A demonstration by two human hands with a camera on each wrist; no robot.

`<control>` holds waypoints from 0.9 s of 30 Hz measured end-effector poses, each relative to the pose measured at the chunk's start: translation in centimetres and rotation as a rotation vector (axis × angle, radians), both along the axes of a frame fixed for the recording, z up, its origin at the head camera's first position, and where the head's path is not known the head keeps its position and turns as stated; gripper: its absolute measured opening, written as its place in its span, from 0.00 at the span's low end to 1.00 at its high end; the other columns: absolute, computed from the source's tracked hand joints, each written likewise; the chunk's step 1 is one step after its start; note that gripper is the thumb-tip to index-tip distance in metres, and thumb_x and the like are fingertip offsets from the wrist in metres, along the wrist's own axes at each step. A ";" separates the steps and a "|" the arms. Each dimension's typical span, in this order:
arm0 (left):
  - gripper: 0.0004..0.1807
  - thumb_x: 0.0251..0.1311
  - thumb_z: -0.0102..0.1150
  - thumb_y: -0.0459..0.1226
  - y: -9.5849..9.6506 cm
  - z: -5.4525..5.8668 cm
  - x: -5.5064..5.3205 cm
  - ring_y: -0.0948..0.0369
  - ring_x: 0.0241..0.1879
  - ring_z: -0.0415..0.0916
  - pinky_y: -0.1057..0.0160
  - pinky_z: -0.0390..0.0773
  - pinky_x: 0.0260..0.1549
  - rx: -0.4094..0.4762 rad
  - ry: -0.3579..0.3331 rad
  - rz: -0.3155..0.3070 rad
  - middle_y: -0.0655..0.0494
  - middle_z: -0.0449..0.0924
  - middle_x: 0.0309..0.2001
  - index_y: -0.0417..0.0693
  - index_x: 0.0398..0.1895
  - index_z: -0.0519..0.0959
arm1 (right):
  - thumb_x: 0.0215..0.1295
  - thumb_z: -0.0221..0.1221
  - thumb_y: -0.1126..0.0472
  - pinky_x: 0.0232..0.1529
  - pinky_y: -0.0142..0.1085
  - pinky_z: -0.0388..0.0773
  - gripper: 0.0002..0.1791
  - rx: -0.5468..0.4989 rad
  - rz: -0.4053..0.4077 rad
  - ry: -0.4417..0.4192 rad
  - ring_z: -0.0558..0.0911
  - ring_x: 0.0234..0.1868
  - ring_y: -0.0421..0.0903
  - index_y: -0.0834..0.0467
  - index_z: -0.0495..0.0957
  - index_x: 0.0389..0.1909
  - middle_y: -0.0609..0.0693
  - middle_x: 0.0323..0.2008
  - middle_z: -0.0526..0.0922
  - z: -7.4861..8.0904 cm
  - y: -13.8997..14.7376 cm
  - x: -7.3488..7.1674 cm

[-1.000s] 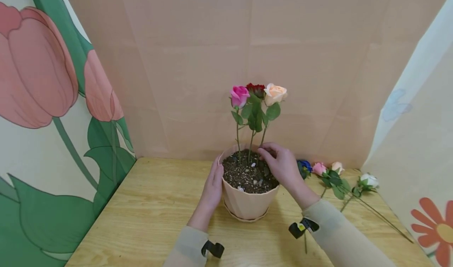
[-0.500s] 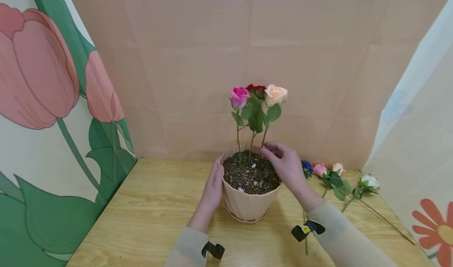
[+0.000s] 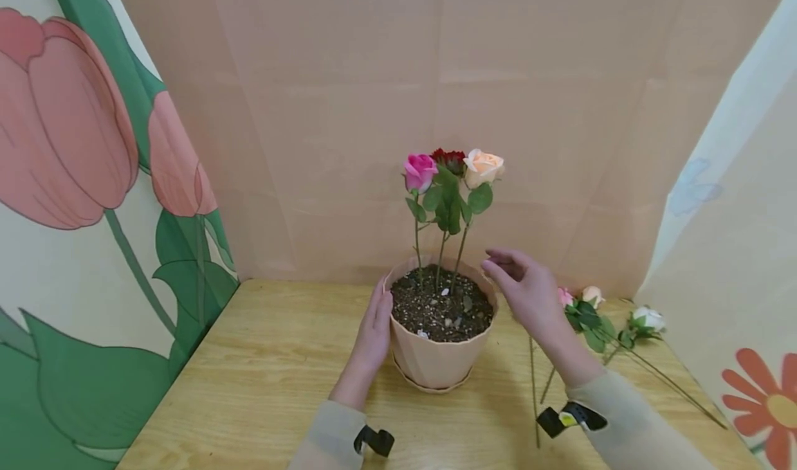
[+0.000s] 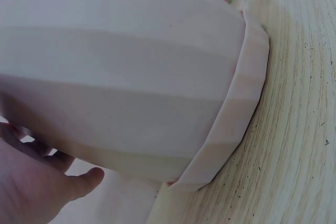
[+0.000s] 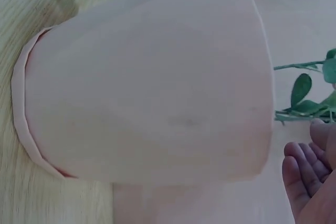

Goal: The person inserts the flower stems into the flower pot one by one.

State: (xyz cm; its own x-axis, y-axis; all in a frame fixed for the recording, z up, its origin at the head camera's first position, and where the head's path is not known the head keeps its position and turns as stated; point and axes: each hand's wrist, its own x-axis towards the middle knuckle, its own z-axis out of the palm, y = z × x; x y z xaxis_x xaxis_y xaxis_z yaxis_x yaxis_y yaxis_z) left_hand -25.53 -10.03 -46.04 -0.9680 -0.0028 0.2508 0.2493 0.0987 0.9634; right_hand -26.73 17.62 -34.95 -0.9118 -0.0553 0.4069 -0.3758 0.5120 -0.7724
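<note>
A pale pink flowerpot (image 3: 436, 359) full of dark soil (image 3: 429, 311) stands on its saucer (image 4: 236, 103). Upright in the soil are a magenta rose (image 3: 420, 173), a dark red flower (image 3: 450, 159) and a peach rose (image 3: 483, 168). My left hand (image 3: 371, 328) rests with straight fingers against the pot's left side; its thumb shows beside the pot wall in the left wrist view. Just right of the rim, my right hand (image 3: 529, 293) is in the air, fingers loosely bent, thumb apart from them, holding nothing. In the right wrist view its fingers (image 5: 299, 174) are near the green stems.
Several cut flowers lie on the wooden table (image 3: 280, 359) at the right: a white rose (image 3: 649, 319), a pale peach rose (image 3: 593, 295) and a pink rose (image 3: 564, 297) partly behind my right hand. Long stems reach toward the front. A pink cloth backdrop (image 3: 349, 145) hangs behind.
My right hand has let go of the peach rose's stem and moved right, away from the pot, now covering the blue flower. The left hand stays against the pot.
</note>
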 end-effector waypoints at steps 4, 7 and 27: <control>0.36 0.91 0.32 0.57 0.0 0.0 0.0 0.43 0.86 0.49 0.35 0.48 0.83 0.003 0.010 -0.007 0.48 0.52 0.89 0.55 0.92 0.52 | 0.83 0.64 0.46 0.42 0.22 0.82 0.25 0.057 -0.027 0.013 0.91 0.51 0.51 0.59 0.84 0.69 0.56 0.53 0.92 0.3 1.2 0.7; 0.36 0.90 0.32 0.58 0.0 0.0 0.1 0.43 0.86 0.49 0.36 0.48 0.83 0.003 0.010 -0.007 0.48 0.53 0.89 0.56 0.92 0.53 | 0.83 0.64 0.46 0.42 0.21 0.81 0.25 0.101 -0.049 0.038 0.90 0.50 0.49 0.58 0.84 0.69 0.55 0.52 0.92 0.2 2.2 1.0; 0.35 0.91 0.31 0.56 0.0 0.0 -0.1 0.44 0.86 0.48 0.37 0.48 0.84 0.004 0.013 -0.008 0.49 0.52 0.89 0.56 0.92 0.52 | 0.81 0.67 0.51 0.36 0.26 0.80 0.21 0.238 -0.116 0.044 0.86 0.40 0.36 0.61 0.86 0.63 0.55 0.45 0.92 -3.4 8.1 2.0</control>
State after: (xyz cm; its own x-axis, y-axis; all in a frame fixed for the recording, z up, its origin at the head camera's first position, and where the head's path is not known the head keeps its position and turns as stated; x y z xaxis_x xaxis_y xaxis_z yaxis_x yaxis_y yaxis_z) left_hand -25.59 -10.07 -46.07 -0.9647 0.0042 0.2633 0.2625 0.0930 0.9604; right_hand -24.75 25.69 -38.39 -0.8994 -0.0502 0.4343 -0.3343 0.7191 -0.6092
